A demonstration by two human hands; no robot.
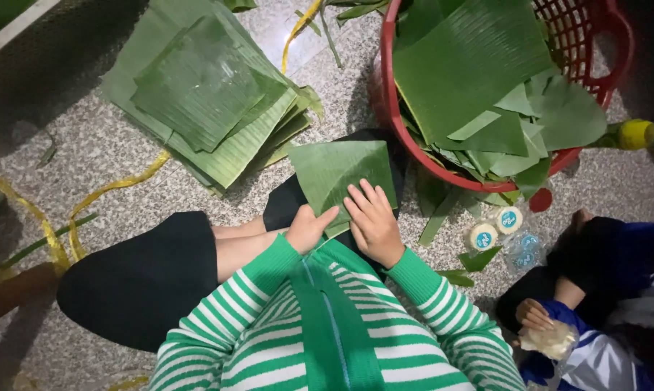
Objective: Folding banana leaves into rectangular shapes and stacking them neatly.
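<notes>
The right hand [374, 221] lies flat and spread, fingers pointing away, pressing on a square leaf piece [341, 174] that rests on the person's lap. The left hand [309, 228] sits just beside it, loosely curled, with its thumb reaching up along the near edge of the same leaf; whether it pinches the edge or only steadies it cannot be told. Both wrists come out of green-and-white striped sleeves [262, 275]. Under the leaf lies dark cloth, and to the left of the left hand a bare knee [240, 242] shows below a black garment [142, 279].

Just right of the right hand, on the speckled stone floor [110, 152], stand two small round tubs [495, 228] with white lids, a clear plastic bag [524, 250] beside them, and a few narrow leaf scraps. Farther right and nearer the camera, another person's hand [533, 315] holds something pale and crumpled over a blue and white sleeve.

Beyond the right hand, close to the far edge of the leaf, a red basket [386, 94] stands heaped with cut leaves, crowding that side. Beyond the left hand, well apart, lies a stack of leaf squares [207, 94] on the floor. Yellow strips [110, 190] curl across the floor far to the left, and another runs up between stack and basket.
</notes>
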